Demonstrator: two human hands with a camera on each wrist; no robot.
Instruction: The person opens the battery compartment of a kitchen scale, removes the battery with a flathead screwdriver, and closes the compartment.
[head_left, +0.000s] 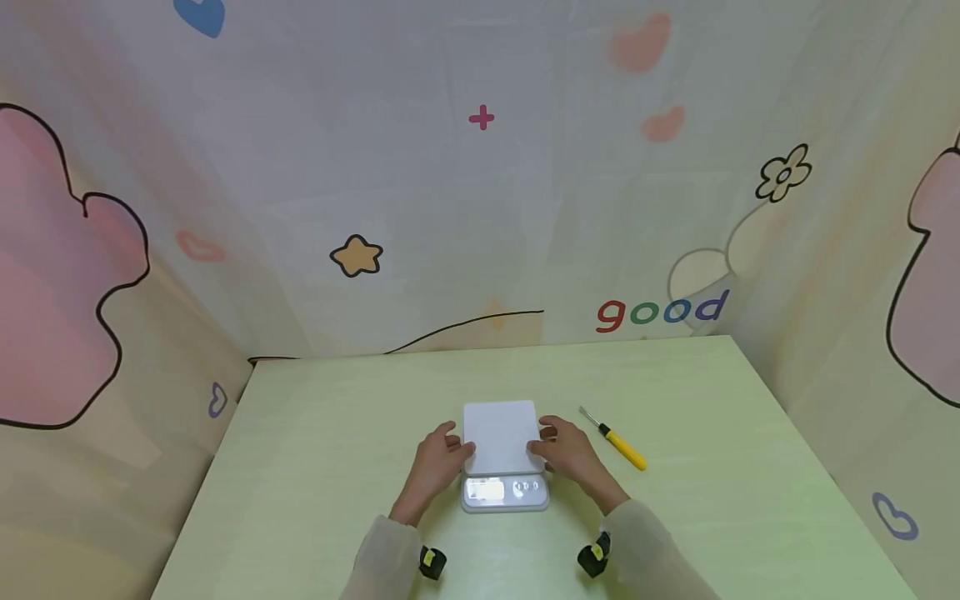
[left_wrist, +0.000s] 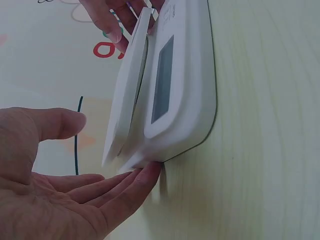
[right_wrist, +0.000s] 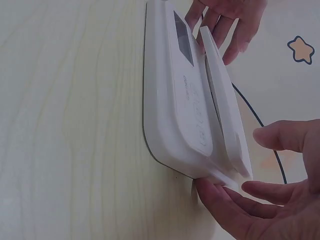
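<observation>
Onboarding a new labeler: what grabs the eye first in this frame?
A white kitchen scale sits mid-table, near the front edge, with the left hand and right hand touching its two sides, fingertips under the base edge in the wrist views. To its right lies a yellow-handled screwdriver, apart from the hands. Behind the pale green table hangs a cartoon backdrop with the word "good".

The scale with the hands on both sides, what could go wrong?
The white scale is touched only by fingertips: left hand and right hand at its edges. It might slip from the fingers. The platform looks tilted and could pop off. The yellow screwdriver nearby could be bumped.
</observation>
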